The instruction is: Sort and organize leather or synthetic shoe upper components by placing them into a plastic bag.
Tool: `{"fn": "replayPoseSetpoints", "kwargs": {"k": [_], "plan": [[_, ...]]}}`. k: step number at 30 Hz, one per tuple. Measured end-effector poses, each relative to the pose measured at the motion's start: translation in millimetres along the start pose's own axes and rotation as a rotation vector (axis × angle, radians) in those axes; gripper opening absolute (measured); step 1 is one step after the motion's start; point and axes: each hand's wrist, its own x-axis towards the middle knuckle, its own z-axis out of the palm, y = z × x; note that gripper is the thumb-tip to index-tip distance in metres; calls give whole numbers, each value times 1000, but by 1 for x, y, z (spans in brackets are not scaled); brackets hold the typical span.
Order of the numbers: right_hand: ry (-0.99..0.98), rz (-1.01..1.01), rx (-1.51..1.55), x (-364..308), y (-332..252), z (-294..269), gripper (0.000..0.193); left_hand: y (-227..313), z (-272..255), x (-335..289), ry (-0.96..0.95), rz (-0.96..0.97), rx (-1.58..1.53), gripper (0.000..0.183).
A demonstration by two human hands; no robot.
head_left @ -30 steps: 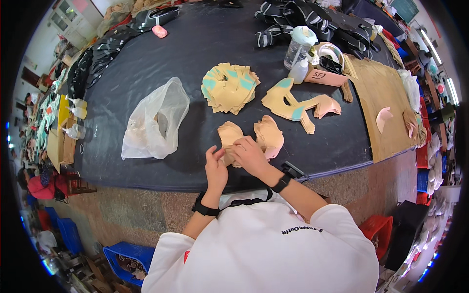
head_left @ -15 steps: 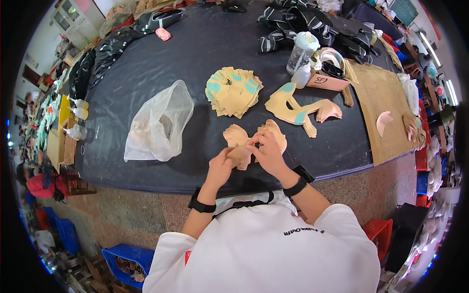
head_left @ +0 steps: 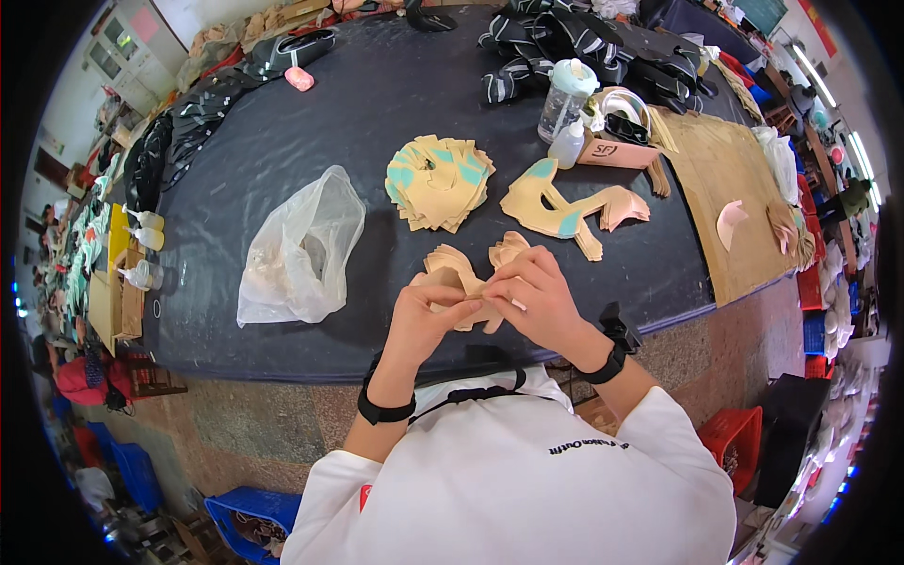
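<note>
Both hands meet at the near edge of the dark table. My left hand (head_left: 424,318) pinches a thin beige cut piece between thumb and fingers. Against it, the fingertips of my right hand (head_left: 539,299) press together on the same piece, most of which the hands hide. Just beyond the fingers lie two small piles of beige pieces, a left pile (head_left: 450,260) and a right pile (head_left: 508,248). Farther off sits a round fanned stack of beige pieces (head_left: 435,193) with teal patches. To its right rests a stack of curved beige pieces (head_left: 556,215), also teal-marked.
A translucent plastic bag (head_left: 299,268) lies left on the table (head_left: 377,113). At right stand a clear jug (head_left: 568,99), a small squeeze bottle (head_left: 568,146) and a pink box (head_left: 612,153), near a brown cardboard sheet (head_left: 706,198). Black strapped items (head_left: 556,47) are heaped behind.
Both hands have come nearer to me and now pinch the piece closer together, fingertips almost touching. The view has shifted slightly. The stacks lie as before.
</note>
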Motion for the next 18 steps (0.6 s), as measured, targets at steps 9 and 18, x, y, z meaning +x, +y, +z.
{"fn": "replayPoseSetpoints", "kwargs": {"k": [9,18], "plan": [[-121,47,192,9,-2,-14,15,-4,6,-5,7,4,-115,12],[-447,198,367,18,1,-28,16,2,7,-7,-26,107,-8,15]]}}
